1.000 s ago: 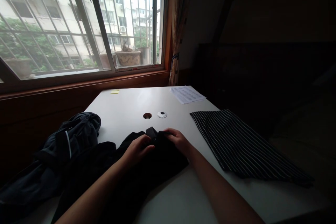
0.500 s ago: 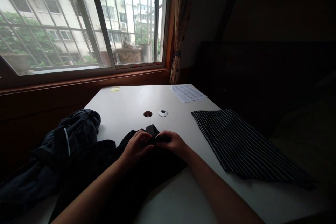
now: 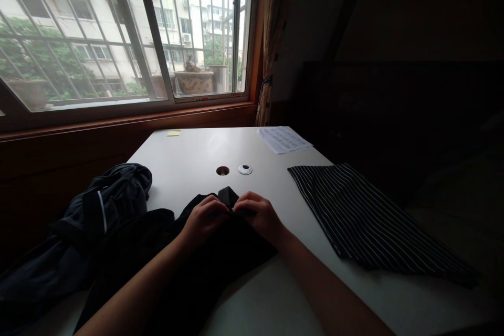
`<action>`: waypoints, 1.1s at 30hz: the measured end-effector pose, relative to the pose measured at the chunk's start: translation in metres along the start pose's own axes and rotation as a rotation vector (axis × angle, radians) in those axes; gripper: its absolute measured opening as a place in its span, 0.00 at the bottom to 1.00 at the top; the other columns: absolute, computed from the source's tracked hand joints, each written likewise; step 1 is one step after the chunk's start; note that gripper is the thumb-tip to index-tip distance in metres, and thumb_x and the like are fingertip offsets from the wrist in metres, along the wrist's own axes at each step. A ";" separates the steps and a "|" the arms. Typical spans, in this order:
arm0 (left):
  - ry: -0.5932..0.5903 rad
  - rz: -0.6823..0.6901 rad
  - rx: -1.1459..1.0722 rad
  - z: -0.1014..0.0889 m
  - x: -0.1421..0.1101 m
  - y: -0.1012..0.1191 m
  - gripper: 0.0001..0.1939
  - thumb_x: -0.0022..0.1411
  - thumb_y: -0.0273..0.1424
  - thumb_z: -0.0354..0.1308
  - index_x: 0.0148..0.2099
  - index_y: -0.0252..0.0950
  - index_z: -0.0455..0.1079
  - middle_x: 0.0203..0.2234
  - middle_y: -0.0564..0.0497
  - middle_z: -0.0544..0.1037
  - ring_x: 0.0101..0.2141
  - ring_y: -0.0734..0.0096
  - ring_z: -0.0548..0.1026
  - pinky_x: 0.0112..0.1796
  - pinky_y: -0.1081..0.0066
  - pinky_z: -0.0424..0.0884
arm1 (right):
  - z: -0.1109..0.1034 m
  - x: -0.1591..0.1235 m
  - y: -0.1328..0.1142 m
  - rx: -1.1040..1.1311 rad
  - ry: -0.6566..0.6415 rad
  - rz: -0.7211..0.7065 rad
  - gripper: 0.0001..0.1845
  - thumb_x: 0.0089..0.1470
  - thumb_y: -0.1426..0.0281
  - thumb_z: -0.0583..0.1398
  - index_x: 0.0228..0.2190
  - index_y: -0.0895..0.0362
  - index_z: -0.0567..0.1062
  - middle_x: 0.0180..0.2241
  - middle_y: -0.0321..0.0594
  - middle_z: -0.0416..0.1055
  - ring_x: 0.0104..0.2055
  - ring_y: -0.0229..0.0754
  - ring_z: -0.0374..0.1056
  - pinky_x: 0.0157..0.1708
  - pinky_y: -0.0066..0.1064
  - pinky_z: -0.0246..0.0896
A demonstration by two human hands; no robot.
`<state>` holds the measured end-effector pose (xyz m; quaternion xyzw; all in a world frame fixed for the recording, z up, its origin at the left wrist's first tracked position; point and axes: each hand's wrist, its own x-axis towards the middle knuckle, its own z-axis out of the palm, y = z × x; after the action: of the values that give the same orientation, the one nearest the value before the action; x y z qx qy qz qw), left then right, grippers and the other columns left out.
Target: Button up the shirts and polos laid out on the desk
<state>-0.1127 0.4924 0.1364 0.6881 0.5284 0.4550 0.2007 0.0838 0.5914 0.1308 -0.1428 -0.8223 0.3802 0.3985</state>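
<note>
A black garment [image 3: 220, 268] lies spread on the white table [image 3: 189, 160] in front of me; its exact kind is too dark to make out. My left hand [image 3: 207, 218] pinches its far edge from the left. From the right, my right hand [image 3: 258, 215] grips the same edge, with the fingertips of both hands almost meeting. A folded flap of the dark cloth [image 3: 226, 195] stands up just beyond the fingers. What lies between the fingertips is hidden in shadow.
Left of my arms is a heap of dark blue clothing [image 3: 106, 199] with a pale stripe. A striped dark cloth [image 3: 370, 215] lies flat at the right. Farther back are a round hole [image 3: 222, 170], its white cover [image 3: 244, 169], printed papers [image 3: 283, 139] and a yellow note [image 3: 174, 133].
Both hands' fingers have curled down and inward on the garment's edge, with thumbs now tucked out of sight. The garment stays nearly in place.
</note>
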 end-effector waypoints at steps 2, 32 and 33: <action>0.000 0.006 -0.016 -0.001 0.000 -0.001 0.07 0.64 0.34 0.59 0.40 0.37 0.75 0.35 0.48 0.73 0.36 0.66 0.73 0.39 0.68 0.70 | 0.001 -0.001 -0.001 -0.023 0.016 -0.018 0.11 0.53 0.76 0.63 0.36 0.49 0.80 0.37 0.39 0.73 0.41 0.45 0.70 0.43 0.37 0.68; -0.169 -0.354 -0.377 -0.002 0.003 -0.009 0.15 0.61 0.41 0.62 0.41 0.33 0.71 0.33 0.50 0.73 0.35 0.68 0.70 0.35 0.71 0.66 | 0.005 0.001 0.000 -0.025 0.085 0.263 0.08 0.50 0.75 0.62 0.33 0.54 0.80 0.32 0.35 0.77 0.37 0.42 0.72 0.38 0.31 0.64; -0.177 -0.351 -0.381 -0.002 0.003 -0.008 0.15 0.60 0.41 0.62 0.42 0.33 0.72 0.34 0.49 0.74 0.36 0.66 0.71 0.37 0.70 0.67 | 0.005 0.001 0.000 -0.024 0.084 0.269 0.08 0.50 0.75 0.62 0.33 0.54 0.80 0.32 0.35 0.77 0.36 0.42 0.72 0.38 0.30 0.64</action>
<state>-0.1185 0.4983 0.1321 0.5727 0.5250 0.4427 0.4477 0.0793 0.5895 0.1294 -0.2722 -0.7828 0.4141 0.3763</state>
